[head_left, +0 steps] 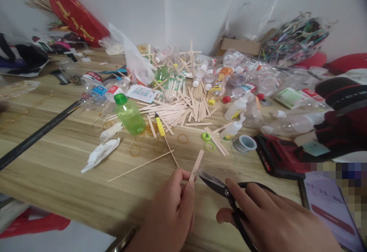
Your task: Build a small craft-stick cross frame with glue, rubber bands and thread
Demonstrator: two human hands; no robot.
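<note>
Left hand: the left hand [172, 210] pinches a flat pale wooden craft stick [196, 165] between thumb and fingertips, holding it tilted up over the near table edge.
Right hand: the right hand [275, 221] has fingers closed through the loops of black-handled steel scissors [229, 194], blades parted, tips just beside the stick's lower end.
Cut: not made yet, by the look of it (stick looks whole, blades apart from it).
Stock: a big heap of loose wooden sticks [183, 110] waits mid-table, seemingly untouched.
Nearby: a green plastic bottle [130, 115], a yellow-handled screwdriver [159, 125], a thin bamboo skewer [140, 166], crumpled white tissue [100, 153].
Surface: light wood-grain table [57, 168].
</note>
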